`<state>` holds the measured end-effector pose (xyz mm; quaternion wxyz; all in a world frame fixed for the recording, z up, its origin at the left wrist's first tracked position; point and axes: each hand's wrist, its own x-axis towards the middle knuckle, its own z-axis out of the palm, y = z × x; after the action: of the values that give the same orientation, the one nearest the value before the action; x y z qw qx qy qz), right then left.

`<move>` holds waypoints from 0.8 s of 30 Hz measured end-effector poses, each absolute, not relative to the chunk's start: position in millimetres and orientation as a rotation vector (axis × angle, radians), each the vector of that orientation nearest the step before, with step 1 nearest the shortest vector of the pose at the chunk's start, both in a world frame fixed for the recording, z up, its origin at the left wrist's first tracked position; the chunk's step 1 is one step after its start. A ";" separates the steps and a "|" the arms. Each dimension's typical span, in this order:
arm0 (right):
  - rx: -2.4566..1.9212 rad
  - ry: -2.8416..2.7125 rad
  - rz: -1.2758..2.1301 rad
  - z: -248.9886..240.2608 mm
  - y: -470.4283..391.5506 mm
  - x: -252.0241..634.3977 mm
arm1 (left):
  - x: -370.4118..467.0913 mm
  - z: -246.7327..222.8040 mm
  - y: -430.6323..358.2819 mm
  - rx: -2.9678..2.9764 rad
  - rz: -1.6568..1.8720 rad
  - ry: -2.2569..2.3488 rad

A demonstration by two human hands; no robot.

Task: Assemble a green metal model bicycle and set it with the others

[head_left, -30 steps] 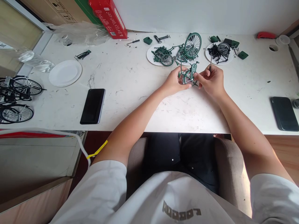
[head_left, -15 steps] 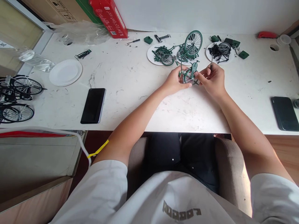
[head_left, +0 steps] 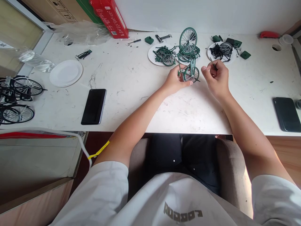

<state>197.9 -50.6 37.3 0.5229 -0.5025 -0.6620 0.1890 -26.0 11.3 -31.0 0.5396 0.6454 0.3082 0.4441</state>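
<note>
A green model bicycle (head_left: 191,66) is held by its lower wheel in my left hand (head_left: 176,79), with its other wheel pointing away from me. To the right of it, my right hand (head_left: 217,78) is apart from the bicycle, its fingers curled round a small screwdriver (head_left: 213,64). Most of the screwdriver's handle is hidden in the fingers. Just beyond the bicycle, a paper plate (head_left: 150,56) carries green bicycle parts (head_left: 164,56). Past my right hand, another paper plate (head_left: 232,59) bears black bicycle parts (head_left: 222,51).
Black model bicycles (head_left: 20,97) stand at the left, near white paper plates (head_left: 66,73). A phone (head_left: 94,106) lies left of my arm, another dark phone (head_left: 287,113) at the right. A red box (head_left: 111,18) and plastic bag (head_left: 82,33) are at the back.
My right hand has drawn off the bicycle to the right, keeping the screwdriver. The bicycle has turned slightly in my left hand, its far wheel swinging left.
</note>
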 end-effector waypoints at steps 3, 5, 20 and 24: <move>-1.223 -1.623 0.495 39.9 -53.5 195.1 | -26.7 -28.1 7.7 1.564 1.045 0.738; -1.232 -1.629 0.524 39.9 -54.4 193.2 | -27.5 -24.4 4.2 1.589 1.039 0.740; -1.232 -1.571 0.594 40.9 -57.2 188.8 | -30.0 -15.5 -4.1 1.703 0.978 0.766; -1.257 -1.581 0.556 40.3 -57.0 189.6 | -30.8 -11.1 -5.8 1.680 0.946 0.752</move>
<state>189.6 -57.0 40.3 0.4998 -0.5197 -0.6537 0.2298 -30.8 -5.8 -11.1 0.5110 0.6978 0.3124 0.3928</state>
